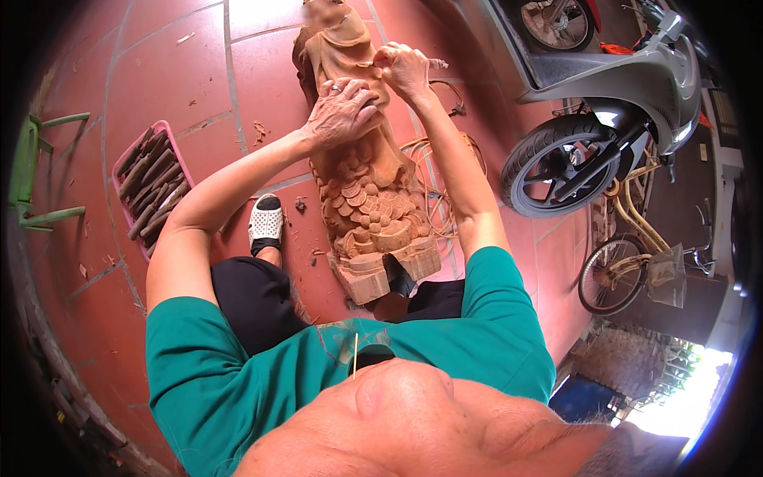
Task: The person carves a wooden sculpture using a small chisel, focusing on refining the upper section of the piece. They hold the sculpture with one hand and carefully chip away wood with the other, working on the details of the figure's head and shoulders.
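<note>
A tall reddish-brown carved wooden statue (368, 191) lies tilted on the red tile floor between my legs, its scalloped base nearest me. My left hand (342, 111) rests flat on the statue's middle, fingers curled over the wood. My right hand (404, 70) is closed around a thin carving tool (436, 63) whose tip pokes out to the right, held against the statue's upper part. My forearms reach out from green sleeves.
A pink tray (125, 159) of several wooden-handled chisels lies on the floor at left. A green stool (32, 171) stands far left. A grey scooter (612, 103) and a yellow bicycle (636, 246) are parked at right. A coiled cord (435, 199) lies beside the statue.
</note>
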Motion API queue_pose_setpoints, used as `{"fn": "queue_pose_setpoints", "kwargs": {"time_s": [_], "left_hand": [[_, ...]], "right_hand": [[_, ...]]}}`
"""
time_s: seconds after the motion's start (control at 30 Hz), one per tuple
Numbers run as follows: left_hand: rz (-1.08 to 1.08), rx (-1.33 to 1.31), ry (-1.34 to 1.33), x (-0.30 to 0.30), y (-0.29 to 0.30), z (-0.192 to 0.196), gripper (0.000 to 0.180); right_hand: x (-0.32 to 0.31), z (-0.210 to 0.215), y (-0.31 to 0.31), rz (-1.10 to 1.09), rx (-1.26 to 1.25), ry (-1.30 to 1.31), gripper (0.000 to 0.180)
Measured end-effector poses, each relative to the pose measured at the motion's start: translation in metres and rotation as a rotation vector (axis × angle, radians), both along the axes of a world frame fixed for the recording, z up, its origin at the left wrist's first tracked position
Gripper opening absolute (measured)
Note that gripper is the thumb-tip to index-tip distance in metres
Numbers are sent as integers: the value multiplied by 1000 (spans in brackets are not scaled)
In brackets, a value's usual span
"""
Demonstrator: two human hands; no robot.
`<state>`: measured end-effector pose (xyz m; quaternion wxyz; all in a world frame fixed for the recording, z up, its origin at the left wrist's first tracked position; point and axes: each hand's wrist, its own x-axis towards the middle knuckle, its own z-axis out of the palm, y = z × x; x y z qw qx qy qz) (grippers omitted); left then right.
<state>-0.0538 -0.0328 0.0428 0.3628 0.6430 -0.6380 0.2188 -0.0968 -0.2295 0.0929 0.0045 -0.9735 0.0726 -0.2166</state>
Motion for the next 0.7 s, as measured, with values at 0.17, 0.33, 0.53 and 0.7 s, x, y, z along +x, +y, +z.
{"fn": "queue_pose_setpoints", "kwargs": {"time_s": [0.17, 0.33, 0.53, 0.7], "left_hand": [[6, -27, 6, -1, -5, -1, 24], [4, -52, -38, 1, -8, -5, 24], [32, -29, 37, 1, -5, -8, 25], [16, -21, 22, -1, -5, -3, 25]], "right_hand": [[20, -10, -26, -63, -190, 61, 6], [35, -14, -38, -28, -119, 12, 9], [11, 0, -17, 47, -4, 76, 7], [26, -8, -24, 54, -203, 33, 7]]}}
